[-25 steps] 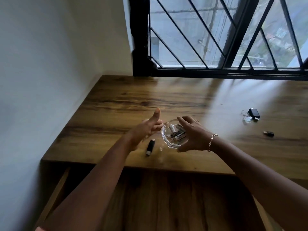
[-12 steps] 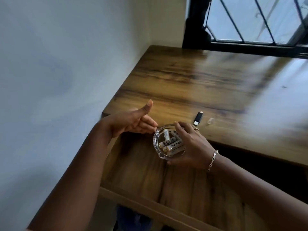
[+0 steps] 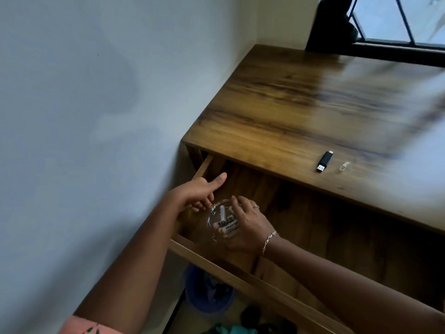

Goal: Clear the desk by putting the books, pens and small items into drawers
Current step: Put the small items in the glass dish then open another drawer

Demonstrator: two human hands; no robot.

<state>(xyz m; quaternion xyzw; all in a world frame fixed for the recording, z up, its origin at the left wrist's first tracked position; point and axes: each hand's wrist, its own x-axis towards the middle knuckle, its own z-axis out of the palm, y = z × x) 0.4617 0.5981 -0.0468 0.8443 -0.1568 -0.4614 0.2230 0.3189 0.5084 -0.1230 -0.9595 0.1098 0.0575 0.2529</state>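
Head: dish by left edge of drawer

Pink leaf-printed sleeve on left arm, silver chain bracelet and ring on right

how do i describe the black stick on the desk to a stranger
Find the wooden desk by the window, then its front edge above the open drawer. A small black stick lies there, beside a tiny clear cap; the stick is opaque and longer.
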